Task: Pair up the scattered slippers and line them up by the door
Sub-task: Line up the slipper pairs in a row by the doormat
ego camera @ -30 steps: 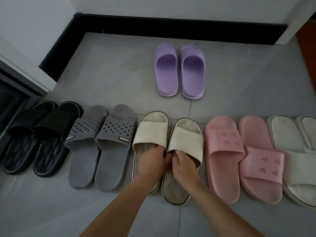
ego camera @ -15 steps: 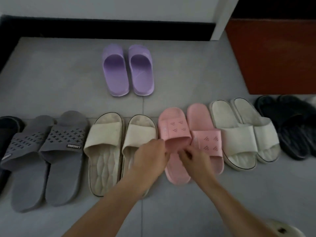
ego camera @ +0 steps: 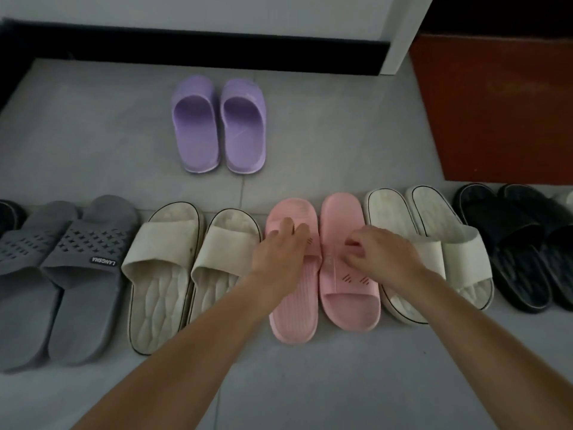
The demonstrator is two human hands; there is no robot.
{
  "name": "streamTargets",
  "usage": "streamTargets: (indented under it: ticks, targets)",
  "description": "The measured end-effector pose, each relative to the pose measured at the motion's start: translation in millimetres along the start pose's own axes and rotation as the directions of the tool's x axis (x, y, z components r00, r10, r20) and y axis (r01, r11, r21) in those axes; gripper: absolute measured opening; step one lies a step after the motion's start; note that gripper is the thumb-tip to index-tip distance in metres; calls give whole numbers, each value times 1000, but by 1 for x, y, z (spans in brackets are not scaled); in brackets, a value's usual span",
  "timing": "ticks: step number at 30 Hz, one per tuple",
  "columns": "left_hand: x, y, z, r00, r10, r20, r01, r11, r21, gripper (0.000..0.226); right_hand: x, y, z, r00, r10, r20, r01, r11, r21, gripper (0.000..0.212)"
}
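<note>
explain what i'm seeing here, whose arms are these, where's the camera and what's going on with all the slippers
There is no machine here. These are a person's two bare arms, filmed by one wide-angle camera worn on their head, looking down at a grey tiled floor.

Slippers stand side by side in a row. From the left: a pair of grey perforated rubber slippers, a pair of cream strapped slippers, two pink ones, a pair of white strapped slippers and a pair of black slippers. A pair of purple plastic clogs stands apart, nearer the wall.

The left hand lies with its fingers spread over the strap of the left pink rubber slipper. The right hand curls its fingers onto the strap of the right pink rubber slipper, seemingly pinching it.
</note>
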State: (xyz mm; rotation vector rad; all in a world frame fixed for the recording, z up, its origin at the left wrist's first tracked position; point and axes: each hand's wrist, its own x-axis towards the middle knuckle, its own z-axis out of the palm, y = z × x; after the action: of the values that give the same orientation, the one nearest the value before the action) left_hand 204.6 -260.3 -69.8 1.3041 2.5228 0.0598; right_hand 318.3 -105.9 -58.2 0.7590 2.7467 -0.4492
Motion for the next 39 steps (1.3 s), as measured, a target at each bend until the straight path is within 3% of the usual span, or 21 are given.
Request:
streamTargets:
  ticks: [3, 5, 11, 16, 18, 20, 21, 23, 25, 27, 30, 35, 39]
  targets:
    - [20, 1, -1, 992, -48, 117, 46, 999, 22, 50, 12, 8, -5, 985, -45, 169, 67, 989, -131, 34]
    - [26, 2, -4, 979, -60, 196, 54, 998, 33, 52, 14, 10, -7, 976, -89, 198, 120, 981, -154, 34]
    - [23, 1, -5, 975, -48, 215, 36, 998, 57, 56, 6, 11, -6, 978, -161, 136, 173, 982, -82, 32]
    - [21, 1, -3, 977, -52, 208, 38, 997, 67, 55, 8, 5, 1, 970, -243, 26, 241, 935, -262, 30]
    - [23, -1, -4, 976, -48, 212, 37, 998, 56, 54, 12, 2, -5, 973, -219, 78, 223, 974, -47, 33]
    - [25, -7, -3, 980, -29, 199, 31, 1000, -4, 52, 18, 7, -17, 989, -131, 75, 102, 944, 314, 35]
    - [26, -10, -2, 982, -21, 189, 30, 999, -43, 51, 21, 13, -25, 998, -56, 31, 32, 851, 524, 29]
    - [27, -15, 0, 985, -18, 174, 37, 994, -106, 59, 22, 24, -45, 986, 158, -44, -40, 496, 867, 18]
    - [27, -17, 1, 984, -25, 177, 46, 992, -118, 69, 23, 28, -55, 937, 349, -14, -40, 149, 988, 20]
    - [27, -18, 2, 985, -33, 170, 53, 992, -112, 73, 26, 21, -56, 891, 443, 97, -91, -37, 995, 20]
    - [23, -21, 3, 989, -35, 140, 57, 986, -154, 77, 19, -8, -48, 862, 457, 219, -140, -201, 970, 15]
    - [15, -22, 2, 995, -25, 95, 40, 987, -158, 77, 12, -37, -44, 811, 554, 188, -48, -257, 965, 23]
    - [16, -16, 3, 993, -31, 111, 48, 988, -148, 78, 26, -53, -54, 824, 479, 304, -42, -483, 875, 16]
